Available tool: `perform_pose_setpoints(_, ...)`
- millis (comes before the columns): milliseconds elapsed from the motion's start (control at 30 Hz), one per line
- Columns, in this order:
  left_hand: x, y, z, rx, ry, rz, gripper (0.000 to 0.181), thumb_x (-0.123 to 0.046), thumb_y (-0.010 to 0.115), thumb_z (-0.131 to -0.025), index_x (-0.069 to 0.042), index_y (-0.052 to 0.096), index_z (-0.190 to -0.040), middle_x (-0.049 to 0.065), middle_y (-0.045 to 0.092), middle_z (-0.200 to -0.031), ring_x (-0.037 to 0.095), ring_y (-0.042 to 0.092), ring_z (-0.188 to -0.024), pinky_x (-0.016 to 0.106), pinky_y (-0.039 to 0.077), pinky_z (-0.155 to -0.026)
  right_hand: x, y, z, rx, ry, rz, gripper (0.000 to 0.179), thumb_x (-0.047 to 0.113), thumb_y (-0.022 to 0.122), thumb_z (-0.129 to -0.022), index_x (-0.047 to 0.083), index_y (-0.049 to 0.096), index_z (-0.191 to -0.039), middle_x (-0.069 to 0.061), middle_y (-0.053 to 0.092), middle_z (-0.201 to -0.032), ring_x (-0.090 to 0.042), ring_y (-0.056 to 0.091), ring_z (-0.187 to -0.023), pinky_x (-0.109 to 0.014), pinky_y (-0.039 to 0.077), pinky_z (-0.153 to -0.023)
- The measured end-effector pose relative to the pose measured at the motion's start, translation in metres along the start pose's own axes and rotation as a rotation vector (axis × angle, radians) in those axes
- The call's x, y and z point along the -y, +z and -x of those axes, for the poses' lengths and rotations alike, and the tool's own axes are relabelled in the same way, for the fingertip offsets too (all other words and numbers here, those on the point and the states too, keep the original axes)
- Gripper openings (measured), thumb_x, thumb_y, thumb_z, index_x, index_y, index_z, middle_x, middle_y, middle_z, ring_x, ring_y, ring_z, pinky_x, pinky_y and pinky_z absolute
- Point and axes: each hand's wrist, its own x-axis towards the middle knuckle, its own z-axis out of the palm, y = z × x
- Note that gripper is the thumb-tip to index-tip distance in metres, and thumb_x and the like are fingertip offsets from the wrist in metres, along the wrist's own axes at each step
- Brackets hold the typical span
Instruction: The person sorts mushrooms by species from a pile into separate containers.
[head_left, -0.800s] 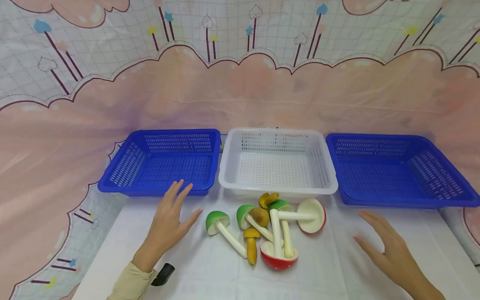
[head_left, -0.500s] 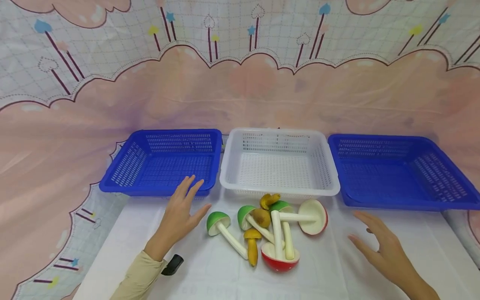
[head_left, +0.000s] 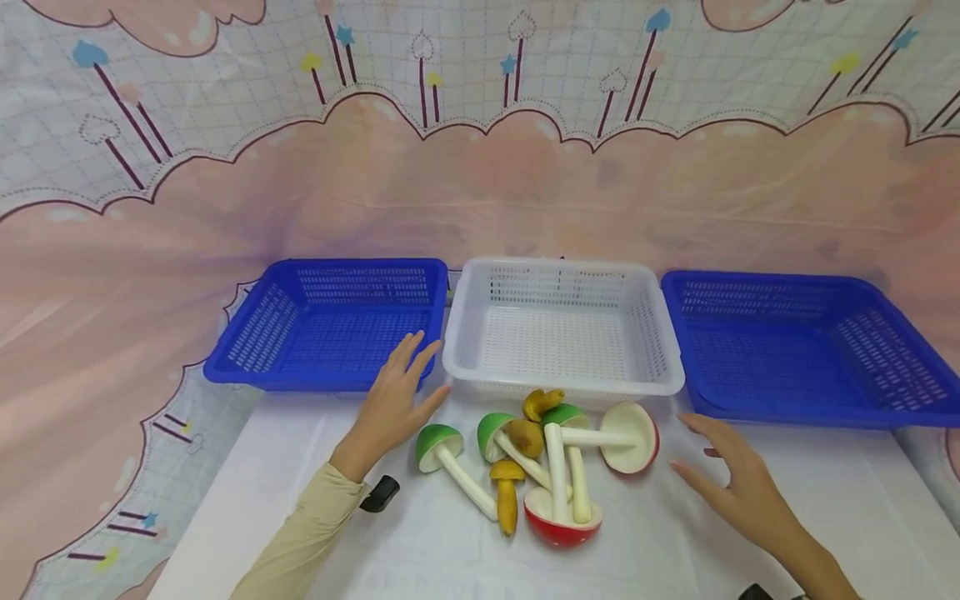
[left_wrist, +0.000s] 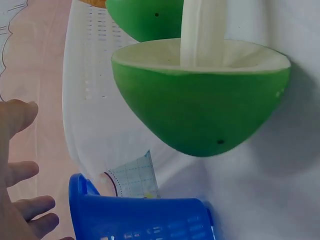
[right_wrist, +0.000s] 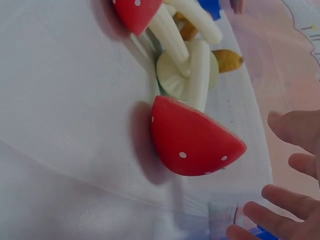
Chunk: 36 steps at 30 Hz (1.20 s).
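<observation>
A pile of toy mushrooms lies in the middle of the white table. My left hand, fingers spread, hovers near the left blue basket's front right corner, close to the leftmost green-capped mushroom. In the left wrist view that green cap fills the middle, apart from the fingers. On the other side my right hand is held with fingers extended, to the right of a red-capped mushroom. Its white-dotted red cap shows in the right wrist view, clear of the fingertips. Neither hand holds anything.
Behind the pile stand a left blue basket, a white basket and a right blue basket, side by side. Another red-capped mushroom and a yellow-brown mushroom lie at the pile's front. A patterned cloth hangs behind.
My left hand has moved right and slightly forward, toward the leftmost green-capped mushroom. My right hand has shifted left toward the red-capped mushroom. The mushrooms lie as before.
</observation>
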Motion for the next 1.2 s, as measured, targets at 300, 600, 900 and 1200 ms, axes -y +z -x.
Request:
perform_pose_setpoints(300, -0.001, 0.017, -0.016, 0.050, 0.006, 0.031, 0.059, -0.043, 0.055, -0.094, -0.013, 0.042, -0.144, 0.017, 0.028, -0.152, 0.033, 0.019, -0.141, 0.058, 0.026, -0.108, -0.004, 0.016, -0.006, 0.055, 0.067, -0.080, 0.065, 0.009, 0.080, -0.075, 0.008, 0.052, -0.133, -0.009, 0.056, -0.126, -0.005, 0.050, -0.111, -0.012, 0.047, -0.079)
perform_pose_setpoints(600, -0.001, 0.024, -0.022, 0.043, 0.043, -0.018, 0.052, -0.039, 0.054, -0.095, -0.005, 0.053, -0.135, 0.014, 0.038, -0.147, 0.030, 0.029, -0.138, 0.052, 0.031, -0.107, -0.009, 0.034, -0.017, 0.178, 0.097, -0.189, 0.082, 0.019, 0.084, -0.072, 0.006, 0.042, -0.141, -0.011, 0.053, -0.131, -0.020, 0.053, -0.112, -0.037, 0.056, -0.076)
perform_pose_setpoints(900, -0.002, 0.026, -0.023, 0.053, 0.038, -0.047, 0.056, -0.041, 0.053, -0.095, -0.004, 0.050, -0.137, 0.013, 0.037, -0.148, 0.028, 0.029, -0.138, 0.050, 0.032, -0.107, -0.021, 0.056, -0.018, 0.174, 0.072, -0.209, 0.105, 0.014, 0.092, -0.057, 0.002, 0.033, -0.143, -0.016, 0.051, -0.129, -0.015, 0.052, -0.108, -0.015, 0.047, -0.084)
perform_pose_setpoints(1200, 0.001, 0.027, -0.021, 0.045, 0.052, -0.070, 0.056, -0.043, 0.051, -0.096, -0.005, 0.050, -0.137, 0.012, 0.037, -0.148, 0.027, 0.030, -0.138, 0.047, 0.031, -0.108, -0.019, 0.059, -0.016, 0.089, 0.085, -0.282, 0.098, 0.009, 0.092, -0.055, 0.006, 0.042, -0.139, -0.013, 0.056, -0.122, -0.004, 0.049, -0.106, -0.008, 0.043, -0.080)
